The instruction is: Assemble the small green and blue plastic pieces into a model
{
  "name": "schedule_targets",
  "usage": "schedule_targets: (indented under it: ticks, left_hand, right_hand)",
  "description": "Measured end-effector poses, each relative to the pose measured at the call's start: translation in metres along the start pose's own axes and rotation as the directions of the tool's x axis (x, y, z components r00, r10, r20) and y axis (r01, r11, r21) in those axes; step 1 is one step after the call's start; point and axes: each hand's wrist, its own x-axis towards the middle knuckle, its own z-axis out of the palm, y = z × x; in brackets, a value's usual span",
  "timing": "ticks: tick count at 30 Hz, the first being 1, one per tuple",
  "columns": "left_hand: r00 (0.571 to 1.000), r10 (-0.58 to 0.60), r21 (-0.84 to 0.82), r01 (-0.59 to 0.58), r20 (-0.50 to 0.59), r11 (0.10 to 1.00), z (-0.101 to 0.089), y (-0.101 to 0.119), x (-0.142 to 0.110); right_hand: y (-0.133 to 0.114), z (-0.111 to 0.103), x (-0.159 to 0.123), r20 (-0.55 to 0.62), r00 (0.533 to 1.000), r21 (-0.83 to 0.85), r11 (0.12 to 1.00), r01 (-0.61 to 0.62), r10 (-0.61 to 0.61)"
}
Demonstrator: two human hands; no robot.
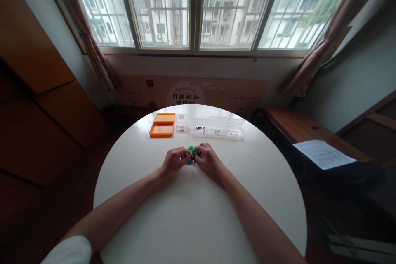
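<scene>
Green-blue cluster is pinched between fingers of left hand and right hand, neither clearly nearer, long axis can't be told tbh

Small pieces I handle look like plastic. Tabletop before me smooth, glossy. Orange case: smooth plastic; boxes: clear, shiny plastic. Sheet to my right: matt paper. Curtains: cloth. Cabinet: smooth wood.
</scene>
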Motion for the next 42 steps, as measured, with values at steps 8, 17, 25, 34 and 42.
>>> schedule_targets:
  ticks: [8,17,25,34,42]
  left_hand:
    - [1.000,0.005,0.005,-0.005,-0.005,1.000,0.000,0.000,-0.001]
    - [0.998,0.001,-0.041,-0.004,-0.061,0.999,-0.001,0.001,-0.001]
    - [0.998,0.015,-0.067,-0.019,-0.065,0.998,-0.001,-0.002,-0.001]
    - [0.995,-0.023,-0.117,0.012,-0.092,0.993,-0.001,-0.002,0.001]
    - [0.991,-0.091,-0.207,0.069,-0.098,0.976,0.001,-0.005,0.004]
  right_hand:
    - [0.005,0.002,0.001,-0.019,1.000,0.079,0.997,0.000,0.002]
    - [0.004,0.004,0.007,0.006,0.964,0.566,0.794,-0.224,0.268]
    - [-0.008,0.000,0.009,0.138,0.929,0.788,0.530,-0.313,0.344]
    - [-0.010,-0.012,0.007,0.199,0.890,0.781,0.483,-0.396,0.410]
    - [-0.015,-0.015,0.004,0.293,0.872,0.745,0.477,-0.466,0.392]
